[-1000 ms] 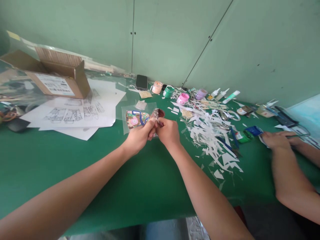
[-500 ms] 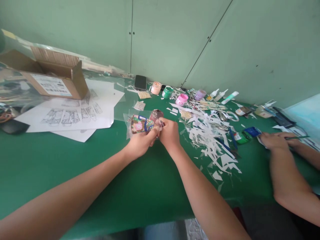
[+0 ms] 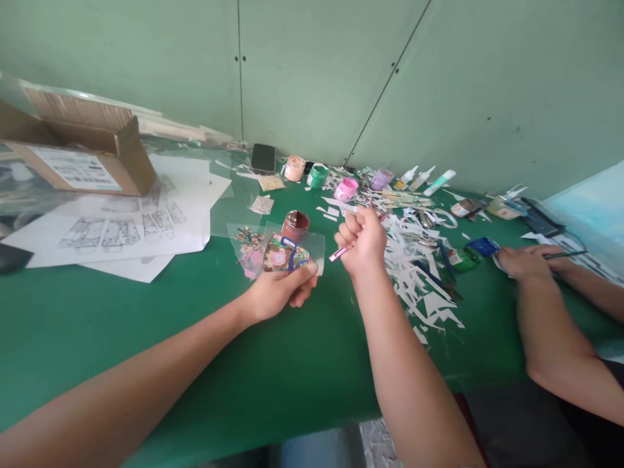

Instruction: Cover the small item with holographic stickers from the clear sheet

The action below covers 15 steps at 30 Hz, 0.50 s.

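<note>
My left hand (image 3: 283,289) is closed on the edge of a painted clear plastic sheet (image 3: 277,255), its thumb on top. The sheet carries a brown, pink and green flowered picture with blue outlines. In my right hand (image 3: 363,240), closed in a fist, is a slim pink-and-white stick-like tool (image 3: 338,254); its exact kind is unclear. The two hands are apart. Just beyond the sheet stands an open jar of brown paint (image 3: 295,229). Another painted clear piece (image 3: 249,253), pink and green, shows at the left of the held sheet, partly overlapped by it.
White paper scraps (image 3: 419,286) cover the table on my right. Paint jars, among them a pink one (image 3: 346,190), line the back. A cardboard box (image 3: 82,162) and printed sheets (image 3: 112,227) lie left. A co-worker's hands (image 3: 524,263) work at the far right.
My right hand has moved away from the sheet to the right, with the pink stick-like tool now showing. My left hand keeps its hold. The view has shifted slightly.
</note>
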Available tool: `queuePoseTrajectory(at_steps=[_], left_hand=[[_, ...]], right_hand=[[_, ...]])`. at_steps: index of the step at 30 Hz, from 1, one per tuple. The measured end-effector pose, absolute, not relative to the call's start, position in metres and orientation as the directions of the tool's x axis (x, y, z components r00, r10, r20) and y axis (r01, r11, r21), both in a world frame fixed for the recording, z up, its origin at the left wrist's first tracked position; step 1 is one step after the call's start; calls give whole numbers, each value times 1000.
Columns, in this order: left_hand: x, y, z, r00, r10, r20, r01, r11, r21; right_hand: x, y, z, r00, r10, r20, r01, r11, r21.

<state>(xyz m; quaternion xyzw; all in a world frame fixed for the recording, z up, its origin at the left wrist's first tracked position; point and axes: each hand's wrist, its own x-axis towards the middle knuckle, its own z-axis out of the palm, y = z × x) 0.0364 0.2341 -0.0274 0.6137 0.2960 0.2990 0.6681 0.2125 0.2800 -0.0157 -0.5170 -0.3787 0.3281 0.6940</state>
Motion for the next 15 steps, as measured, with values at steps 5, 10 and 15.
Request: queuePoseTrajectory(at_steps=[5,10,15], left_hand=[[37,239,-26,583,813,1,-96,68,993],[36,241,-28,553,832,-46,-55,92,994],[34,240,-41,515,857,4,22,-18,1000]], right_hand=[[214,274,-14,236,969,69,-48,82,-995],[197,264,-12,-107,969,224,106,235,-966],[193,260,-10,-113,920,375,301,391,-870]])
